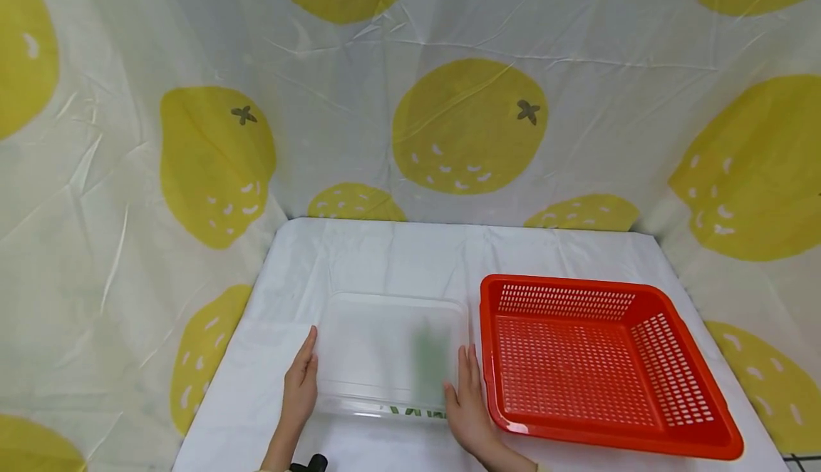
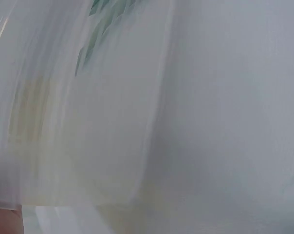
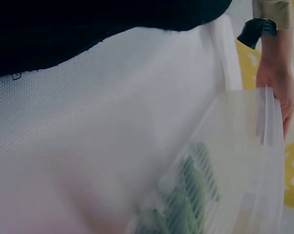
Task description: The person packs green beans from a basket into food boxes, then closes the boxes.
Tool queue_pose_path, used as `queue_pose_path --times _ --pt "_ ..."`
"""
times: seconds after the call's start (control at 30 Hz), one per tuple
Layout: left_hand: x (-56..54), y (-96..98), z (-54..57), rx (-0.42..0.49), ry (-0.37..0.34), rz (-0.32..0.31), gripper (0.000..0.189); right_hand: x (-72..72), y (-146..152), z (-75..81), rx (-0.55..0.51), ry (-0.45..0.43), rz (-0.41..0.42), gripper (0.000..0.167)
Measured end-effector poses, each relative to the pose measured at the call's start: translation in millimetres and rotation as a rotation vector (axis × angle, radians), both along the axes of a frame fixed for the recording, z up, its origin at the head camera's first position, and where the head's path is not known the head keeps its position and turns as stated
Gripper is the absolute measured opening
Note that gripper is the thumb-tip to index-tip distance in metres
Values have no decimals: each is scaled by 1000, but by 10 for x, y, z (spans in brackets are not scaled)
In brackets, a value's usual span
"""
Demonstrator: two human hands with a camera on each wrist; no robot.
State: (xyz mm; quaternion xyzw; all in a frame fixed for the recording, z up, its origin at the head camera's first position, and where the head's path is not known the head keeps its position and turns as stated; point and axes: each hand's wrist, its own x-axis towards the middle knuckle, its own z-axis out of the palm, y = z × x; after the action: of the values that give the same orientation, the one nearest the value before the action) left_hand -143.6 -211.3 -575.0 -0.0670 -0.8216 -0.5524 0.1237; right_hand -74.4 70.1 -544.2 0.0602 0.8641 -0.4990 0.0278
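A clear plastic box (image 1: 372,347) with a frosted lid lies on the white-covered table, its long side toward me. Green contents (image 3: 186,200) show blurred through its wall; their kind is hard to tell. My left hand (image 1: 300,379) is at the box's left end, fingers straight and palm facing it. At the opposite end, my right hand (image 1: 471,411) has straight fingers along the wall and the thumb spread near the front corner. In the right wrist view, part of the left hand (image 3: 281,87) is hidden behind the box end. The left wrist view shows the box wall (image 2: 118,112), blurred.
Close by on the right stands a red perforated plastic basket (image 1: 577,283), its near-left side almost at my right hand. White cloth (image 1: 410,247) covers the table. Lemon-print curtains (image 1: 346,115) hang behind and along both sides.
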Motion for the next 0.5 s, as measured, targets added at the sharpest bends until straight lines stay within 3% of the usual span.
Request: queue_pose_path --times 0.2,0.27,0.37,0.5 --pt "118 98 287 15 36 32 41 56 -9 21 16 44 16 71" --pt "154 101 329 22 34 32 40 81 -13 29 20 39 21 73" --pt "190 72 269 55 50 25 42 120 -15 38 31 18 31 75" --pt "216 8 58 59 56 18 45 174 0 36 26 14 55 77"
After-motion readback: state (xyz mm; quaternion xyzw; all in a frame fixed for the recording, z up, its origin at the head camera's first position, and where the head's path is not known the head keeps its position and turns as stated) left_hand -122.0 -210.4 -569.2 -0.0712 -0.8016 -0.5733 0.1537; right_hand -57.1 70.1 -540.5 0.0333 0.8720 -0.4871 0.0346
